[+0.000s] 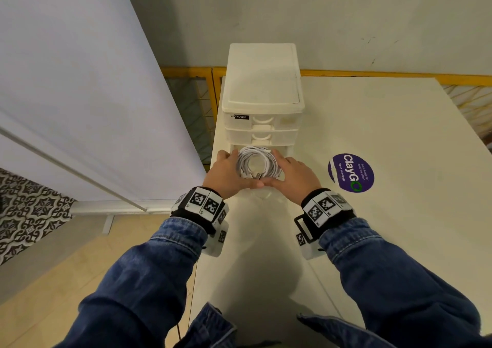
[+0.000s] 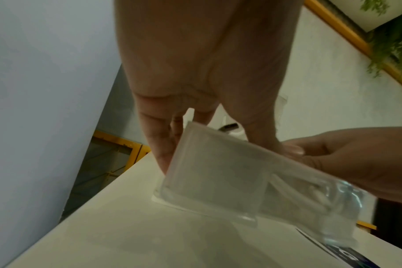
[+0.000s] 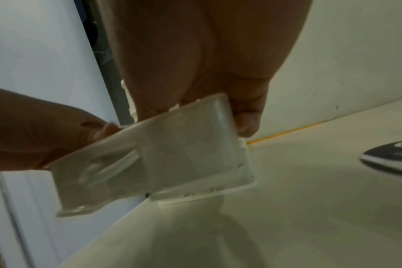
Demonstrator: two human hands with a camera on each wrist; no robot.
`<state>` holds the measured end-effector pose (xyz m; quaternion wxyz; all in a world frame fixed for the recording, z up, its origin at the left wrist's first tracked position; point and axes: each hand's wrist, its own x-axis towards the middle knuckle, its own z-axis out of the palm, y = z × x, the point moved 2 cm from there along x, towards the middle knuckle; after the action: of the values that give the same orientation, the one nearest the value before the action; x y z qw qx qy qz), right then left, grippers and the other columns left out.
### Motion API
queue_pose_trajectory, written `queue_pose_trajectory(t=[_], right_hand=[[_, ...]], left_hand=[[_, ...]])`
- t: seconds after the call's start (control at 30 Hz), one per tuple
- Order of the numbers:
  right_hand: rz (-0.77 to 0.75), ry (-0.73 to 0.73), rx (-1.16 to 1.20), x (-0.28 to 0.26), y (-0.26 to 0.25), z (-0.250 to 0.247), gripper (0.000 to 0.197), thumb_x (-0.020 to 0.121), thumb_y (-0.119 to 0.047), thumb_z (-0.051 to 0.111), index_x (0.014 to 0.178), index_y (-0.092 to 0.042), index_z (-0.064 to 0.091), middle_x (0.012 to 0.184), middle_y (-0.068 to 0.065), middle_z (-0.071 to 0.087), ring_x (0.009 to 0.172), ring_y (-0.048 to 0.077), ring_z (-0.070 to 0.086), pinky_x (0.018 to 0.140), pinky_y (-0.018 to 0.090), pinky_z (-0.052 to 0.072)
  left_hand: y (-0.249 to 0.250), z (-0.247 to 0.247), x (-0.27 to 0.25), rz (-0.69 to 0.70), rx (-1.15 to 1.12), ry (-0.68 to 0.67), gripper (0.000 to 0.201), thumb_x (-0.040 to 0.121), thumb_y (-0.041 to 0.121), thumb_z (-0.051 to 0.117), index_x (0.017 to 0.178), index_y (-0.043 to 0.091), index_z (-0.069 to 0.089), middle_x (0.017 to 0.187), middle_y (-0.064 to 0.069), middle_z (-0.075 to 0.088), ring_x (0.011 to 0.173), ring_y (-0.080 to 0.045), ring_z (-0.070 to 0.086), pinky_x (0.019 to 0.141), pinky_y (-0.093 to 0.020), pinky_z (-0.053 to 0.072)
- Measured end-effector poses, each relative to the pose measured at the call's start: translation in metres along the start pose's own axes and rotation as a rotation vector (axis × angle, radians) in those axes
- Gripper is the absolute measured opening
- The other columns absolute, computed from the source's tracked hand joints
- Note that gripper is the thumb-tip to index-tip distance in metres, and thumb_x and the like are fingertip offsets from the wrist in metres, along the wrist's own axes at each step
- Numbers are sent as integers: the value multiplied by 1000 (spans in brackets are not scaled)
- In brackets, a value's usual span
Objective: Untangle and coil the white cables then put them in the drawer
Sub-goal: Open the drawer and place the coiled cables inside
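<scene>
Stowing step, near done by the look of it: coiled white cables (image 1: 256,162) lie in the pulled-out bottom drawer (image 2: 220,174), left hand (image 1: 229,172) and right hand (image 1: 290,175) gripping its sides; next, a level push into the drawer unit (image 1: 263,92); white table (image 1: 386,214), purple sticker (image 1: 352,172) right, pale wall (image 1: 346,14) far.

cables (image 1: 257,162): white, coiled inside the drawer
drawer (image 2: 220,174): clear, milky plastic
drawer unit (image 1: 262,92): cream white, with a black label bearing white letters
table (image 1: 386,134): off-white
sticker (image 1: 352,172): purple with white lettering and a green ring, at 3 o'clock from the drawer
sleeves (image 1: 138,275): blue denim
wrist bands (image 1: 202,204): black, carrying white tags with black square patterns
floor tile (image 1: 29,209): black-and-white ornament, at 9 o'clock
railing (image 1: 372,74): yellow
</scene>
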<state>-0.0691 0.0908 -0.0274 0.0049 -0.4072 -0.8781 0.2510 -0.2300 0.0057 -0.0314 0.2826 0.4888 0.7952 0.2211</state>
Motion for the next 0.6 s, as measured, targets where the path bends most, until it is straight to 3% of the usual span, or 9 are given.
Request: queue_pose_trajectory(t=[0.13, 0.2, 0.3, 0.4, 0.5, 0.6], right_hand=[[-30, -16, 101, -2, 3, -7, 90, 80, -51, 62, 147, -35, 3, 133, 12, 54, 117, 30, 53, 96, 39, 44], [-12, 27, 75, -2, 1, -6, 85, 80, -51, 62, 146, -37, 10, 127, 10, 58, 113, 28, 55, 92, 37, 45], [11, 72, 15, 1, -1, -2, 74, 81, -52, 59, 143, -33, 23, 122, 10, 59, 109, 29, 56, 87, 37, 45], [27, 97, -18, 0, -3, 1, 76, 81, -53, 58, 143, -29, 20, 118, 11, 59, 102, 31, 57, 80, 38, 45], [-4, 235, -122, -6, -6, 1, 82, 78, -54, 61, 145, -26, 22, 129, 10, 49, 113, 31, 48, 92, 42, 38], [-143, 365, -254, -8, -11, 1, 78, 75, -48, 66, 142, -25, 33, 140, 9, 41, 129, 31, 35, 104, 47, 28]], left_hand=[[5, 2, -2, -32, 25, 54, 87, 66, 48, 80, 136, 17, 40, 121, -9, 42, 106, -25, 51, 83, -27, 38], [6, 0, -3, -29, 23, 47, 86, 67, 46, 80, 136, 17, 39, 121, -9, 41, 106, -26, 52, 84, -28, 39], [6, -6, -4, -19, -34, -35, 79, 77, 48, 71, 141, 22, 33, 130, -11, 38, 118, -26, 44, 91, -28, 34], [1, -15, -9, -1, -92, -148, 70, 90, 46, 55, 148, 25, 21, 141, -12, 30, 127, -27, 38, 101, -31, 31], [-4, -16, -11, 13, -75, -141, 71, 89, 42, 60, 148, 27, 23, 139, -12, 33, 121, -28, 44, 100, -30, 35], [2, -10, -11, -6, -30, -39, 70, 83, 37, 68, 143, 24, 34, 126, -12, 41, 112, -29, 50, 96, -33, 41]])
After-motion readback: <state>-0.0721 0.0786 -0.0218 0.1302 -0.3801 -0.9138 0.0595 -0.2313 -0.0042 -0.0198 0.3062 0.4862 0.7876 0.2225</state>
